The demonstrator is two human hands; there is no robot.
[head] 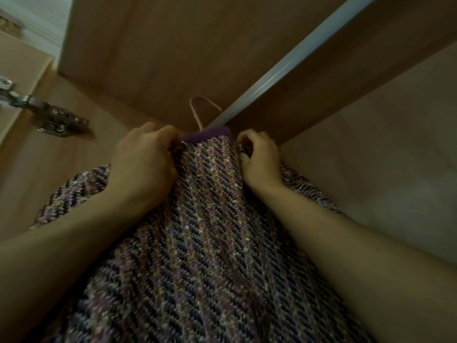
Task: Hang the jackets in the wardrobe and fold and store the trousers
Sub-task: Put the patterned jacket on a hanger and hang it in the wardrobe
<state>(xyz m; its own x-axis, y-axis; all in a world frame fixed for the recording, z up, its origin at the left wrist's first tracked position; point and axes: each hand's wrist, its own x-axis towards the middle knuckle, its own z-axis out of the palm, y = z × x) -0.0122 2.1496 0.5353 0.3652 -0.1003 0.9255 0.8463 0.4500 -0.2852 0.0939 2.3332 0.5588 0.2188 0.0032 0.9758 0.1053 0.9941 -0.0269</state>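
jacket (210, 219) soft, heavyish tweed | both grips, left hand (146, 157) and right hand (262, 159), pinching collar beside hanger (201, 107) | hold there

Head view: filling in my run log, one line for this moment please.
left grip: pinches purple tweed jacket collar | right grip: same | pink hanger hook: at grey rail
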